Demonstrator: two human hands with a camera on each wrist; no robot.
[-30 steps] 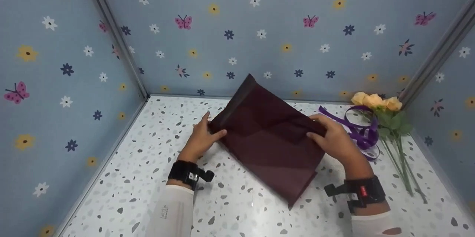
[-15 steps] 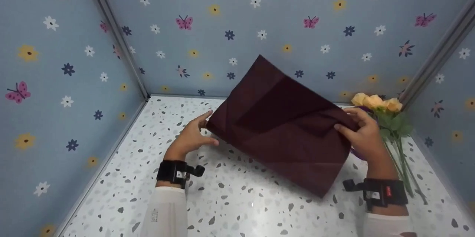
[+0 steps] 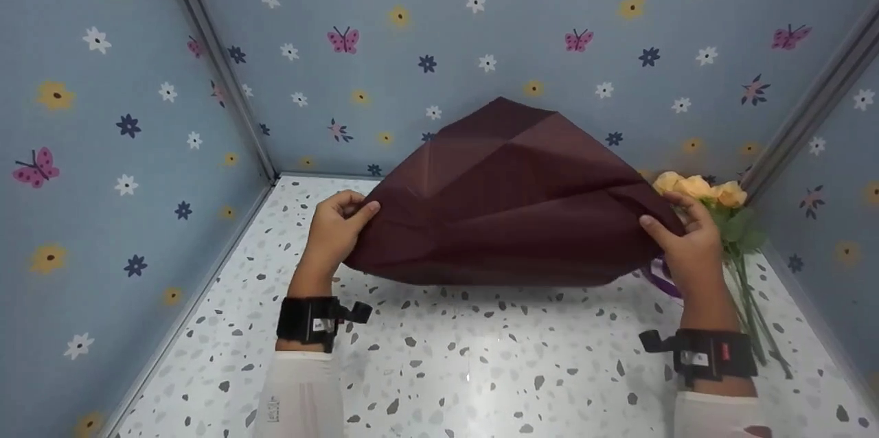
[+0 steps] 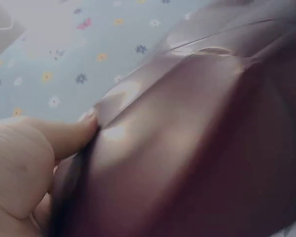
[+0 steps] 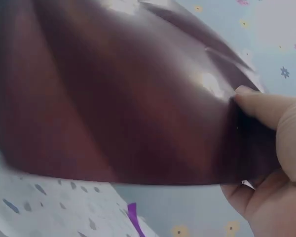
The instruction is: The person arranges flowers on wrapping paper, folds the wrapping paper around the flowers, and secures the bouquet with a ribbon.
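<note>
A dark maroon sheet of wrapping paper (image 3: pixel 508 218), creased and slightly glossy, is stretched between both hands above the table. My left hand (image 3: pixel 334 228) pinches its left edge, thumb on the near face. At the opposite edge my right hand (image 3: pixel 695 242) grips the sheet the same way, thumb in front and fingers behind. In the left wrist view the thumb (image 4: pixel 74 129) presses on the paper's rim. The right wrist view has the thumb (image 5: pixel 261 104) on the shiny maroon surface, with the other fingers partly hidden below. The sheet's upper part peaks against the patterned wall.
Cream-yellow roses (image 3: pixel 697 187) with long green stems lie at the table's right side. Purple ribbon (image 3: pixel 660 280) shows beside them, mostly covered by the sheet and right hand. The speckled white table (image 3: pixel 439 369) is bounded by blue flower-print walls (image 3: pixel 439 33).
The hands have moved apart, and the right one has gone rightward over the ribbon. The left hand has re-gripped the sheet's left edge. The paper has spread wider and its lower corner has lifted.
</note>
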